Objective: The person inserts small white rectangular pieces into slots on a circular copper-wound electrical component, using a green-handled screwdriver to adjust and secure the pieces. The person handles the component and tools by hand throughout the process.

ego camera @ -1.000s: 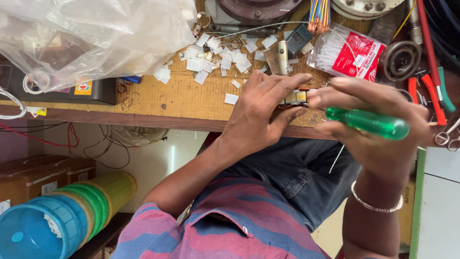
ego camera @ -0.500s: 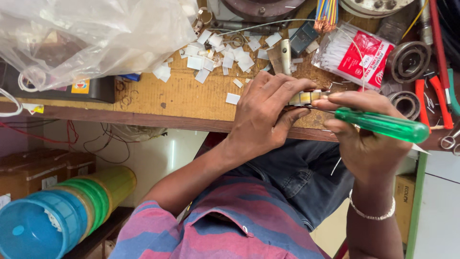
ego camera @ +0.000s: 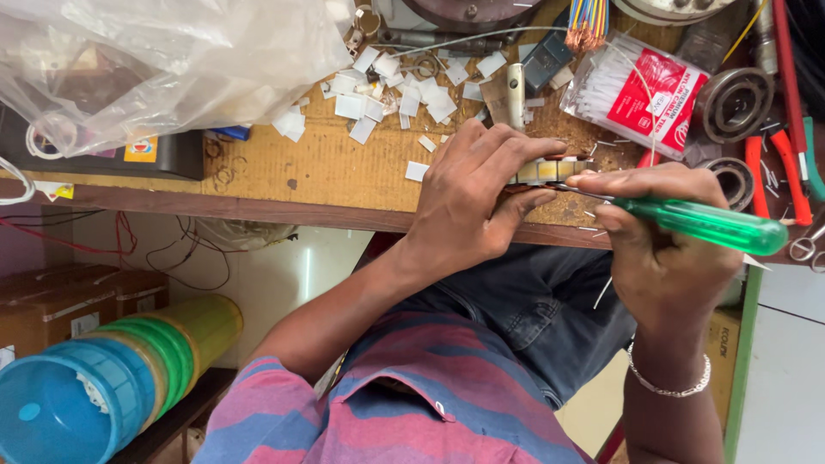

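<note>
Two hands busy: left hand (ego camera: 468, 202) pinches small metal part (ego camera: 550, 170) at counter (ego camera: 284, 172) edge; right hand (ego camera: 662, 249) fisted round green screwdriver (ego camera: 700, 225). Risk: tip slips, jabs fingers.

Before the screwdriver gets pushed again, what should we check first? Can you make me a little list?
1. Left hand pinning the small metal part at the workbench edge: ok.
2. Right hand wrapped round the green screwdriver: ok.
3. Screwdriver tip seated on the part: cannot tell, fingers hide it.
4. Left fingers away from the tip's path: not ok, they sit right beside it.
5. White scraps away from the part: ok.
</note>
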